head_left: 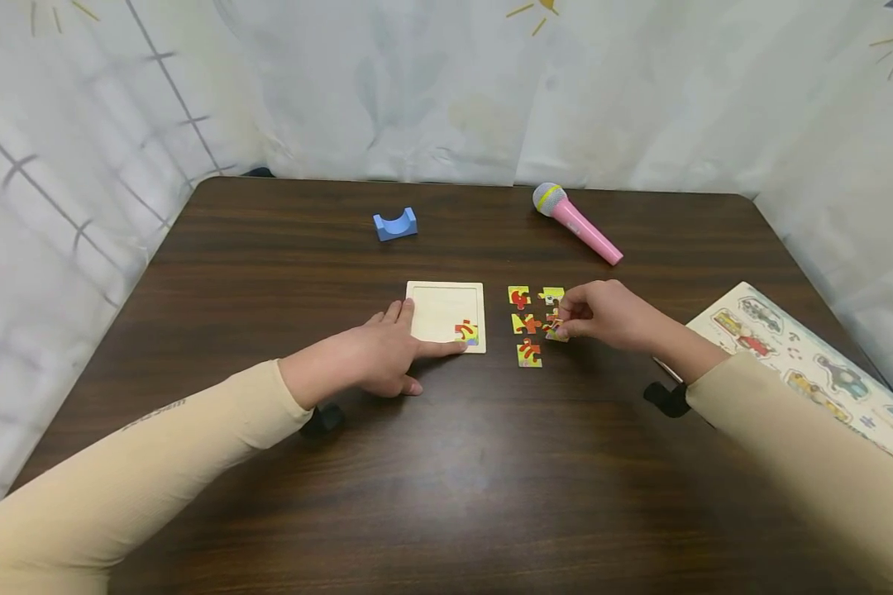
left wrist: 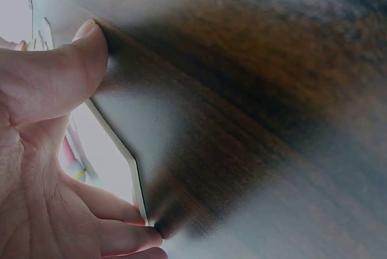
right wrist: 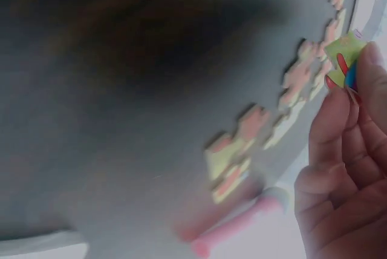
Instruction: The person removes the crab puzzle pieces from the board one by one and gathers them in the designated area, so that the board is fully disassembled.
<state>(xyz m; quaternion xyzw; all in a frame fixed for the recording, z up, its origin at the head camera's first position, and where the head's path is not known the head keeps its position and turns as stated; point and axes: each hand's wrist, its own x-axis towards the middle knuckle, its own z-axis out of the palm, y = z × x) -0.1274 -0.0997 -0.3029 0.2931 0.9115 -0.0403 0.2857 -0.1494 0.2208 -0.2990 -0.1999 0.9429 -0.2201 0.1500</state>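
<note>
A square wooden puzzle tray (head_left: 439, 304) lies mid-table, with one colourful puzzle piece (head_left: 467, 332) in its near right corner. My left hand (head_left: 383, 354) lies with fingers spread at the tray's left and near edges; one fingertip reaches that corner piece. To the right of the tray my right hand (head_left: 616, 318) pinches a yellow-green puzzle piece (right wrist: 342, 56) with red and blue print between thumb and fingers. Beside it on the table are several loose pieces, among them a left-column piece (head_left: 519, 296) and a nearer one (head_left: 529, 355). My right fingers partly cover others.
A pink toy microphone (head_left: 584, 231) lies behind the loose pieces. Farther left stands a blue curved block (head_left: 396, 225). A printed board with vehicle pictures (head_left: 804, 355) lies at the right, under my right forearm. Pale curtains (head_left: 446, 99) hang around the table.
</note>
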